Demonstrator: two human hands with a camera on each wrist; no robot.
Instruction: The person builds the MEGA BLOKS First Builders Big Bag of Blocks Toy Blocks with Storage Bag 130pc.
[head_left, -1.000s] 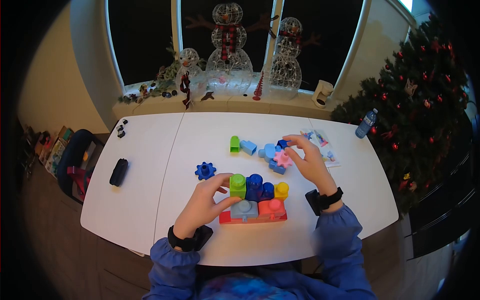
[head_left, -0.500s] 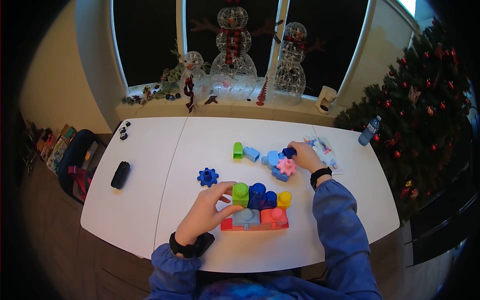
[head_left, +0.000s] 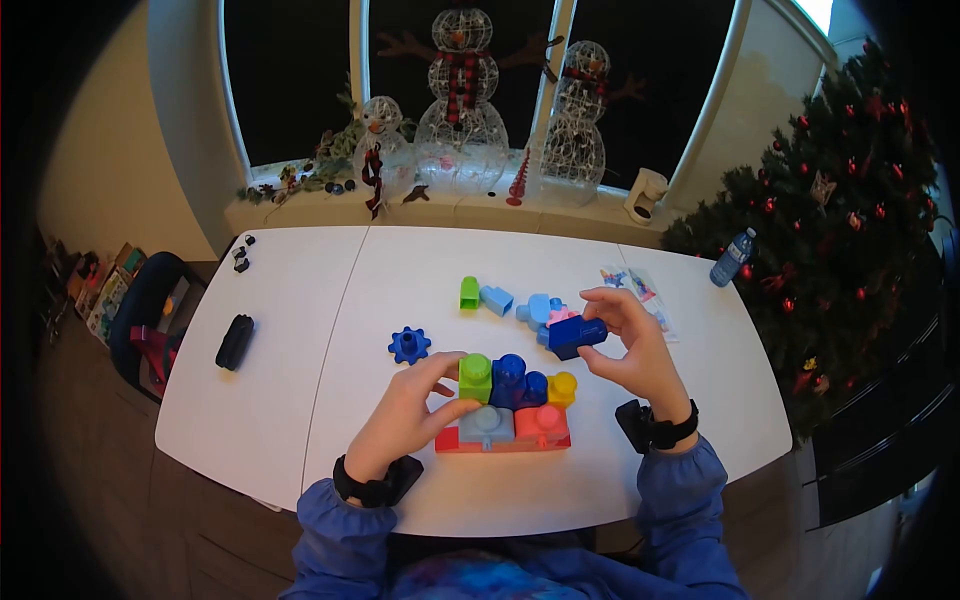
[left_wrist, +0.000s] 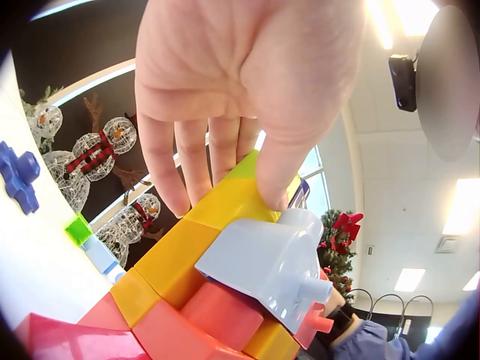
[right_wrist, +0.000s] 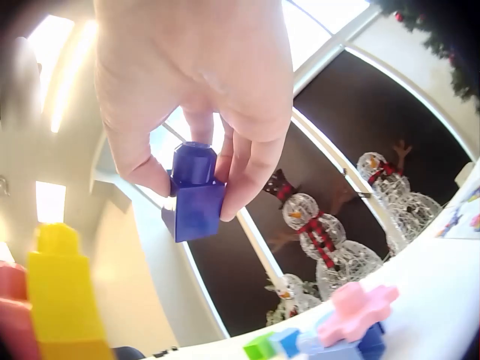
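My right hand (head_left: pixel 643 355) pinches a dark blue toy building block (right_wrist: pixel 196 206) between thumb and fingers, above the table and right of the built stack. My left hand (head_left: pixel 400 415) holds the left side of that stack, fingers behind and thumb in front, near a green block (head_left: pixel 475 375) on top. Along its upper row also sit a dark blue block (head_left: pixel 509 378) and a yellow block (head_left: pixel 562 388). Lower down are a grey-blue block (left_wrist: pixel 262 255) and a coral block (head_left: pixel 543 423), above a red base (head_left: pixel 447 440).
Loose light blue blocks (head_left: pixel 533 310) and a pink gear (right_wrist: pixel 356 311) lie behind the stack, with a green block (head_left: pixel 469 293) farther left. A dark blue gear (head_left: pixel 409 345) lies left. Also on the table are a black case (head_left: pixel 235 342), printed sheet (head_left: pixel 668 325) and water bottle (head_left: pixel 733 257).
My right hand reached to the loose pieces at the back, took hold of the dark blue block and brought it nearer the stack. My left hand stays on the stack.
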